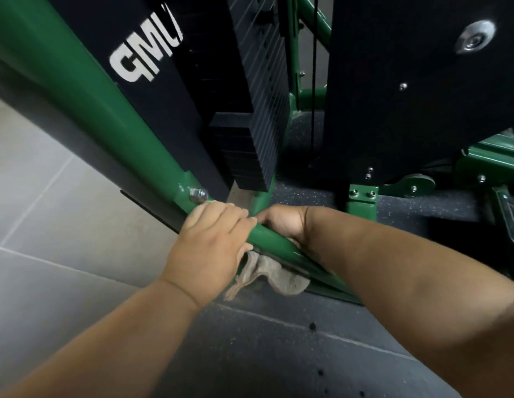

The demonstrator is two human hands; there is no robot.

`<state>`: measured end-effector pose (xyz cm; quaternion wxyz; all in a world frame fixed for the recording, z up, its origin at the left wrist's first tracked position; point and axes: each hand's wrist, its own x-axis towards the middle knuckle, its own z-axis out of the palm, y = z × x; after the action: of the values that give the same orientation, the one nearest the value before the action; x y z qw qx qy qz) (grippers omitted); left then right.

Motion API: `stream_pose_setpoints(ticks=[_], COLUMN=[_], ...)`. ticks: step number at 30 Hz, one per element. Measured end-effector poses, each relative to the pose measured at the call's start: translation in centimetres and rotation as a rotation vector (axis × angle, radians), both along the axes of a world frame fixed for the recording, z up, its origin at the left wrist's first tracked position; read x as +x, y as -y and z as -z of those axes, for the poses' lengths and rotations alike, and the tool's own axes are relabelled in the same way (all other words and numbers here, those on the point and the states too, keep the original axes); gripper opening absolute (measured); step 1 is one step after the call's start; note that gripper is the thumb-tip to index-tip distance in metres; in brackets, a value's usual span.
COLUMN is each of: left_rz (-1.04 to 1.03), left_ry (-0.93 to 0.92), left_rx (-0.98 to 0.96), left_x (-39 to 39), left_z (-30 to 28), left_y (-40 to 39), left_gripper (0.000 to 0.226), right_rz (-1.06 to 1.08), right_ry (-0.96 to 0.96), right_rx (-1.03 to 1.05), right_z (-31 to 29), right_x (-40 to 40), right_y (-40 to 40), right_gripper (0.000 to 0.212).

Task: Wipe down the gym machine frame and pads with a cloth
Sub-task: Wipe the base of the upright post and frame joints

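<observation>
Low on the green frame tube (267,239), just below its bolt (198,195), left hand (212,248) is curling over the tube and pinching a limp, light cloth (267,274) underneath, right hand (281,222) is gripping the far side, probably bunching it.

Two bare forearms enter from the bottom edge, with no sleeve, glove, watch or ring showing on either. The left hand (210,239) shows short, unpainted nails; the right hand (281,222) is partly hidden behind its wrist.

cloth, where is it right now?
Head view, lower centre: the beige cloth hangs under the green frame tube, just right of the left hand and below-left of the right hand, above the speckled floor.
</observation>
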<state>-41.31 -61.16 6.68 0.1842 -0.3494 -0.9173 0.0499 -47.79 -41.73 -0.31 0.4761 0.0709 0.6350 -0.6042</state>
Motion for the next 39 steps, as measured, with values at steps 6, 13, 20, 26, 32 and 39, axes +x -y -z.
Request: stream_pose_setpoints(ticks=[6,13,20,26,32,39], left_rz=[-0.017,-0.036,-0.047,-0.069,-0.082,-0.093], left_ry=[0.004,0.01,-0.004,-0.022,-0.023,-0.019], left_rx=[0.036,0.073,0.079,0.049,0.076,0.083], left_x=[0.1,0.4,0.5,0.6,0.7,0.7], left_z=[-0.1,0.1,0.5,-0.2,0.2,0.5], left_y=[-0.3,-0.3,-0.4,-1.0,-1.0,-0.9], left_gripper=[0.044,0.045,0.045,0.049,0.048,0.05], right_rz=[0.194,0.174,0.24,0.198,0.109,-0.107], right_ry=[0.025,-0.102,-0.033,-0.286,-0.147,-0.299], right_rx=[-0.086,0.268,0.113,0.207,0.497,0.927], right_z=[2.8,7.8,6.2,1.7,9.0,12.5], right_x=[1.0,5.1,4.9,3.6,11.8,15.5], right_y=[-1.5,-7.5,-5.8,-2.5,-12.0,-16.0], right_gripper=[0.041,0.032,0.045,0.064,0.077,0.104])
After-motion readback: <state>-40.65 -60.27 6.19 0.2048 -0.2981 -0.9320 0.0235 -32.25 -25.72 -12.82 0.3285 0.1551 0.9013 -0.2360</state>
